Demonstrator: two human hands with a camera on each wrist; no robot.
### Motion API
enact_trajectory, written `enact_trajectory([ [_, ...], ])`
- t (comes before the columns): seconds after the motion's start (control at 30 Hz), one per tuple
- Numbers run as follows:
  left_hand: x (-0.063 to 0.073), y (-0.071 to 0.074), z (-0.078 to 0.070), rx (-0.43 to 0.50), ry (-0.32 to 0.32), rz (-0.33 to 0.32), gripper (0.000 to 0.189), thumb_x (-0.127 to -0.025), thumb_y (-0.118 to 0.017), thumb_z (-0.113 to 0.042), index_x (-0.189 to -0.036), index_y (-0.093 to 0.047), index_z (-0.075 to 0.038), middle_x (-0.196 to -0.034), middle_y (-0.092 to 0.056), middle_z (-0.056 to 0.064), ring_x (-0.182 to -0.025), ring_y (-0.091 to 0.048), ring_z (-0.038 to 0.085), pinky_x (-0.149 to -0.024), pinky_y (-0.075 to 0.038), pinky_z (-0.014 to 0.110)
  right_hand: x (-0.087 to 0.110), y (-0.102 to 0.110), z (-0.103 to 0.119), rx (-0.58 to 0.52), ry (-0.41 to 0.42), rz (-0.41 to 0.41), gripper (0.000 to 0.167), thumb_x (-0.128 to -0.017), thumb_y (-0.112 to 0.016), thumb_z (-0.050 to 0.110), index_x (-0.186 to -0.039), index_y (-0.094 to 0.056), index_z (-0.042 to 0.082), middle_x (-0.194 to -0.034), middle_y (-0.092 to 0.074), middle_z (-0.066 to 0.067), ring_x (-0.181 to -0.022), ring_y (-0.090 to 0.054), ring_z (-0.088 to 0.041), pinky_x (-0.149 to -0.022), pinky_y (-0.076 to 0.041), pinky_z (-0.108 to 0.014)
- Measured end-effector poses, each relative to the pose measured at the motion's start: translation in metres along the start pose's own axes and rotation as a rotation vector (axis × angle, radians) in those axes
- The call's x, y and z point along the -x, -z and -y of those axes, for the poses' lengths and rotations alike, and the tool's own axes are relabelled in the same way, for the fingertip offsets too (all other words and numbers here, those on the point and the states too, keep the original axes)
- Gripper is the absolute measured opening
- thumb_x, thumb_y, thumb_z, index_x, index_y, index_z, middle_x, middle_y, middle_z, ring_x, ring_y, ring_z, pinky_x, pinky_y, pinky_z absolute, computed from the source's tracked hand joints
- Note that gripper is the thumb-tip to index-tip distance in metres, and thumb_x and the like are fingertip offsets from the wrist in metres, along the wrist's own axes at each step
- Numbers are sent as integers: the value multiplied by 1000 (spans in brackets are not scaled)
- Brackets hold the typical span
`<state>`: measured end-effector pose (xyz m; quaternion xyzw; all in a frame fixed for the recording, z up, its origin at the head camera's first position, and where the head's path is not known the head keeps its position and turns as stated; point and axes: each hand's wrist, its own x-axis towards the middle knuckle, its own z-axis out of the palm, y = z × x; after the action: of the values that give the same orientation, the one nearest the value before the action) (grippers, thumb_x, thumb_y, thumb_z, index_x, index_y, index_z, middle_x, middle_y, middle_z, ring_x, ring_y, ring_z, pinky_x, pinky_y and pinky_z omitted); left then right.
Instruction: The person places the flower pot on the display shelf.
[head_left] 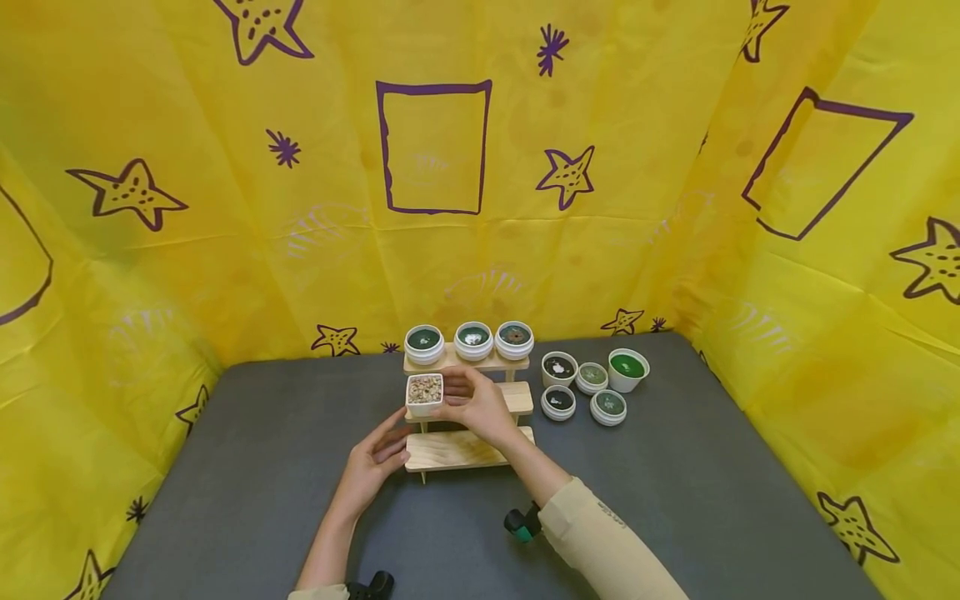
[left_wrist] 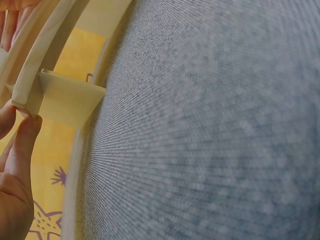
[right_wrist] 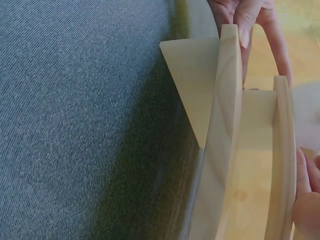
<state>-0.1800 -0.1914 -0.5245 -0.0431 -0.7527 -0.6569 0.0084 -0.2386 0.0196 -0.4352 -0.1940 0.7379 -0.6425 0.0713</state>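
A small square white pot (head_left: 425,408) filled with speckled gravel is at the left end of the middle step of a three-step wooden stand (head_left: 453,450). My right hand (head_left: 480,410) grips this pot from its right side, thumb at the front and fingers behind. My left hand (head_left: 366,471) holds the left end of the bottom step. In the left wrist view, its thumb and a finger meet at the corner of the step (left_wrist: 30,90). The right wrist view has the stand's slanted leg (right_wrist: 192,85) over the grey cloth, and part of the pot (right_wrist: 307,115) at the right edge.
Three round white pots with dark green contents, among them the left one (head_left: 425,345), stand along the top step. Several more white cups, including one with bright green filling (head_left: 628,367), cluster right of the stand. Yellow patterned cloth (head_left: 450,267) surrounds the grey tabletop (head_left: 697,467).
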Motion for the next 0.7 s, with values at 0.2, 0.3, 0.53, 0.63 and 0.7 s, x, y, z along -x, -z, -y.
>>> enact_trajectory([
  [0.2,-1,0,1,-8,-7,-2,68,-88,-64,9,-150,-43,-10,-139,-55,31,-125,-56,46,-87,-52,14,-5,7,-22,-13,9,-44,59,-76,-81,-3,-130,-57,-1,-129,-63,-28,-116,-64,-42,-98,-55,-44],
  [0.3,-1,0,2,-14,-5,-1,68,-88,-64,9,-149,-44,-10,-139,-55,31,-125,-57,45,-86,-52,14,-3,13,-26,-14,0,-53,58,-76,-81,-2,-129,-58,0,-129,-62,-29,-117,-64,-42,-97,-56,-42],
  [0.53,-1,-1,3,-17,-2,-3,68,-87,-64,9,-149,-44,-10,-139,-55,31,-126,-56,44,-86,-52,14,3,30,-30,10,26,-63,57,-77,-80,-3,-129,-58,-1,-129,-62,-29,-118,-64,-41,-97,-56,-42],
  [0.63,-1,-1,3,-20,-11,-3,68,-87,-65,8,-149,-44,-10,-138,-55,31,-125,-57,44,-86,-52,14,8,39,-30,24,49,-82,55,-77,-80,-2,-128,-59,-3,-126,-65,-27,-115,-66,-39,-94,-57,-36],
  [0.7,-1,-1,3,-20,-14,-3,68,-87,-65,8,-149,-44,-9,-138,-55,31,-125,-57,43,-86,-52,14,11,44,-30,25,58,-91,54,-77,-79,-3,-127,-60,-4,-125,-66,-25,-114,-67,-38,-93,-58,-34],
])
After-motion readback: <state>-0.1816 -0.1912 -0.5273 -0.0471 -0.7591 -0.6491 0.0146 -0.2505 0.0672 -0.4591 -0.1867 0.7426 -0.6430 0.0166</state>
